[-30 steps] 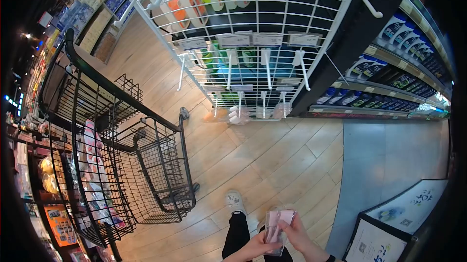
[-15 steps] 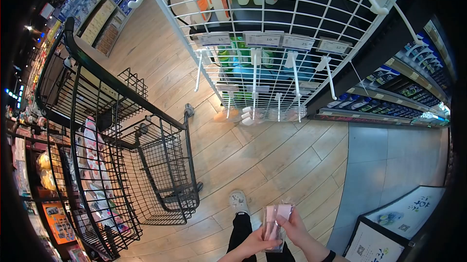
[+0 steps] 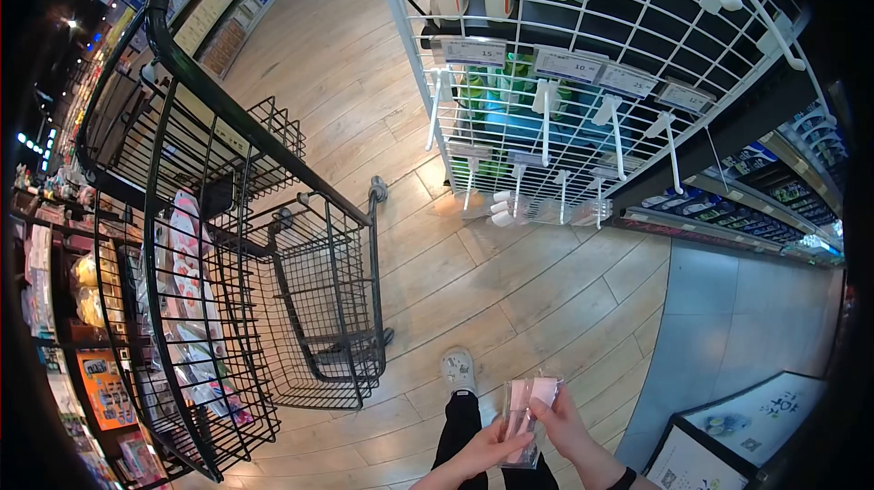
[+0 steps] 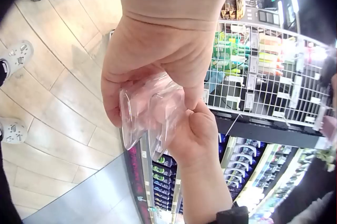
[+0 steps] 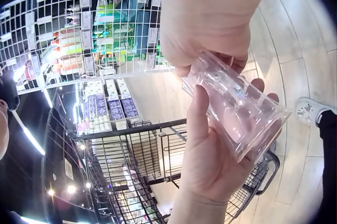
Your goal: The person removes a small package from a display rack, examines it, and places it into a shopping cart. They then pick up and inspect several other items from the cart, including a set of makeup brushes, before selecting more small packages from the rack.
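Note:
Two clear plastic packets point(image 3: 519, 396) with pale pink contents are held together in front of the body, over the legs. My left hand point(image 3: 485, 450) grips them from the left, its thumb lying across the plastic. From the other side my right hand point(image 3: 564, 424) pinches the packets near their upper end. In the right wrist view, the left hand point(image 5: 213, 155) cradles the clear packaging point(image 5: 239, 108) from below. Loose plastic ends point(image 4: 145, 118) stick out past the left fingers in the left wrist view. What the pink contents are, I cannot tell.
A black wire shopping cart point(image 3: 309, 308) stands at the left, with a patterned pack point(image 3: 189, 253) seen through its mesh. Ahead is a white wire rack point(image 3: 583, 126) with projecting hooks and price tags. Bottle shelves point(image 3: 746, 181) line the right; a printed board point(image 3: 746, 417) stands lower right.
The head view has turned, so cart, rack and shelves sit further right in it. Both hands keep holding the packets, which have shifted slightly right in the view.

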A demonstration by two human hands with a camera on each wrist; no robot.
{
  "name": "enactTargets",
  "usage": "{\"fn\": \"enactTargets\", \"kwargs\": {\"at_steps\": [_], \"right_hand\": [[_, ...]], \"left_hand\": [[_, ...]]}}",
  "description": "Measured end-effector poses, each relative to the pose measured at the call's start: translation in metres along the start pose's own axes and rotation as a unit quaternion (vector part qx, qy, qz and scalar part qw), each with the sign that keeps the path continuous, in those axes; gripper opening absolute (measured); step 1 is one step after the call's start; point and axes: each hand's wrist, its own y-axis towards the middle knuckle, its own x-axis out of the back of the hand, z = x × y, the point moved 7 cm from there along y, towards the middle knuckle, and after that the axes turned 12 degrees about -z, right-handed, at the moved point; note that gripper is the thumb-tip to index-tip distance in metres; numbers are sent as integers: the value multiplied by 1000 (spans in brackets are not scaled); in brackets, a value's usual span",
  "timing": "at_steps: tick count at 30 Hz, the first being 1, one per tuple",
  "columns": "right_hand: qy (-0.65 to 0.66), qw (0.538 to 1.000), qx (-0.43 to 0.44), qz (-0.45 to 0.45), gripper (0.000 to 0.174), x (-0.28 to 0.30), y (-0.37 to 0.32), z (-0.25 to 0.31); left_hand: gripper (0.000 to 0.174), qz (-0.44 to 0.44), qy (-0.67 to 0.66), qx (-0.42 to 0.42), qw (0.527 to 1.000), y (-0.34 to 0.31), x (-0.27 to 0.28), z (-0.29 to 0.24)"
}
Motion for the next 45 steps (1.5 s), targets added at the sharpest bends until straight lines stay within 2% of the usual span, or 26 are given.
{"fn": "enactTargets", "kwargs": {"at_steps": [3,5,8,16,26,45], "right_hand": [[-17,1000,9,7,42,-4,1,1],[-6,1000,12,1,42,-6,2,2],[-2,1000,22,4,42,-2,7,1],[28,999,33,7,46,15,17,6],[34,997,64,-5,42,59,18,-11],[86,995,48,-27,38,119,13,-40]], "left_hand": [[53,-4,2,8,1000,2,4,2],[46,-3,8,-6,1000,5,5,1],[44,20,1,-15,1000,10,4,1],[41,6,0,-43,999,26,-11,-6],[32,15,28,-8,999,39,-42,14],[35,33,44,14,998,61,-81,61]]}}
